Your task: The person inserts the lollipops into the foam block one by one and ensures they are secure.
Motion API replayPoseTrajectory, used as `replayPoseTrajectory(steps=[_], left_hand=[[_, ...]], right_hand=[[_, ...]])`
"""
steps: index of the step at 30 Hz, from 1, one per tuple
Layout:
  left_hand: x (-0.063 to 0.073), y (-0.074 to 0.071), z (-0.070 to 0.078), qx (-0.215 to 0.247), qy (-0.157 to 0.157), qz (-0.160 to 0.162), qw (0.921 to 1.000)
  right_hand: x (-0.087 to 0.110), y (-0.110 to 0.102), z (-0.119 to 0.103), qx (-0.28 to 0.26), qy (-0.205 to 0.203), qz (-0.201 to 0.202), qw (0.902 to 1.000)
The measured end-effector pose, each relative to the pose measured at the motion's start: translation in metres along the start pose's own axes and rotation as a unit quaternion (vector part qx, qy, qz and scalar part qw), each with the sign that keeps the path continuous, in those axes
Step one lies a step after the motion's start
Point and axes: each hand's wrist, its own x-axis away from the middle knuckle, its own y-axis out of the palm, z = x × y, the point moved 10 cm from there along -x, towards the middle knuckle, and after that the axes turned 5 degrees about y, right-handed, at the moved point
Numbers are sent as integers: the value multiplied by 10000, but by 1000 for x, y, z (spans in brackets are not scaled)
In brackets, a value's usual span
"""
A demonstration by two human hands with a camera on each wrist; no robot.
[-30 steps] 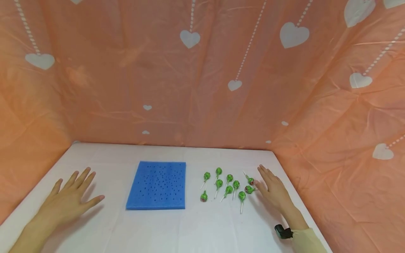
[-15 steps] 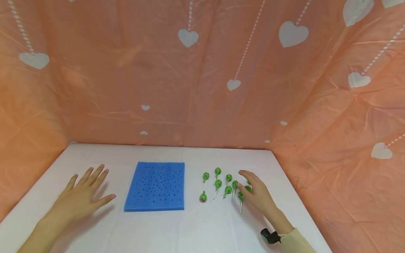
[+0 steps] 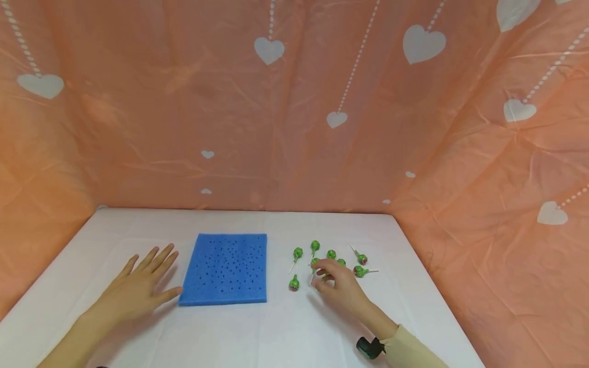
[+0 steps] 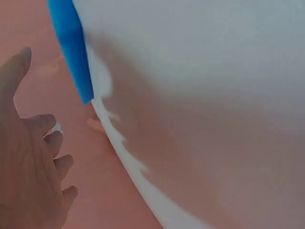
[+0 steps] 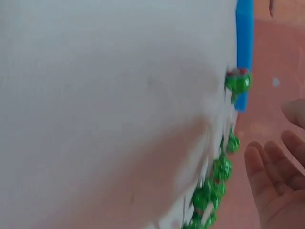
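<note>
Several lollipops in green wrappers, with white sticks, lie loosely grouped on the white table. My right hand (image 3: 342,290) is over the middle of the group, fingers loosely bent, with nothing between them; it hides some of the lollipops. Close to its fingertips is one lollipop (image 3: 315,261), and another lollipop (image 3: 294,282) lies just left of the hand. A flat blue foam board (image 3: 230,266) dotted with small dark holes lies left of the lollipops. Beside its left edge my left hand (image 3: 135,291) is spread, thumb pointing at the board's near left corner.
Two lollipops lie apart, right of my right hand: an upper lollipop (image 3: 362,259) and a lower lollipop (image 3: 360,271). The white table (image 3: 257,332) is enclosed by an orange cloth (image 3: 276,153) printed with pale hearts. A dark device (image 3: 369,348) sits on my right wrist.
My right hand has moved left from the right side of the lollipops to over their middle, its fingers bending. My left hand has moved right, toward the blue foam board.
</note>
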Motion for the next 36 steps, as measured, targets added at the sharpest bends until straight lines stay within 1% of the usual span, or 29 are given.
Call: replayPoseTrajectory(steps=[3,5,9,14,22,27,32,36], left_hand=[[-2,5,5,-91,128,-70,9999],[-4,7,7,-114,182,-105,9997],[-7,10,12,-137,261,-173,9994],[-10,10,18,-211,418,-123,9988],[-6,20,26,-66,488,-163,9987],[-3,24,28,-183,491,-197,9984],[-4,23,29,-259,533,-168,9981],[-6,22,30,-265,540,-171,9980]], right_hand=[[-3,14,-4,-75,48,-291,9995],[-4,22,-6,-15,84,-469,9989],[-8,34,-9,175,81,-716,9973],[-13,45,-10,291,34,-955,9950],[-12,55,-9,436,8,-1058,9934],[-13,58,-8,506,-120,-1117,9924],[-16,57,-8,603,-209,-1110,9918],[-18,57,-8,652,-201,-1109,9915]])
